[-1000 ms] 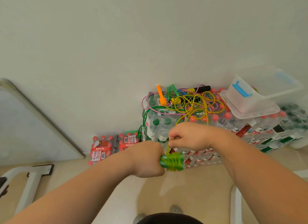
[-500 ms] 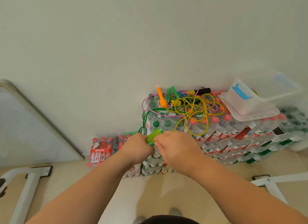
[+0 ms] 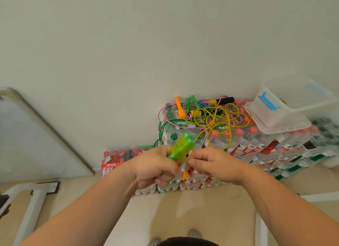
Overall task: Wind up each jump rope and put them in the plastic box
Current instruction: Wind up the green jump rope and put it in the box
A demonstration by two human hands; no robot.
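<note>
There are two hands, the left hand (image 3: 156, 168) and the right hand (image 3: 214, 165). They hold one wound-up green jump rope (image 3: 181, 146). One small orange piece (image 3: 185, 176) pokes out below them.

The tangled pile has ropes in three colours: one pink rope (image 3: 162, 113), one yellow rope (image 3: 230, 137) and one green rope (image 3: 160, 134). It shows one orange handle (image 3: 178, 107), two green handles (image 3: 188, 106), two black-and-yellow handles (image 3: 222, 100) and one blue handle (image 3: 202, 104).

There is one plastic box (image 3: 278, 115) with two blue clips (image 3: 268, 103). The water bottle packs (image 3: 256, 146) are too many to count. Two shoe tips (image 3: 194, 233) show.

Bare forearms (image 3: 88, 205) — a dark garment (image 3: 187, 242) below them, grey shoe tips (image 3: 194, 233).
</note>
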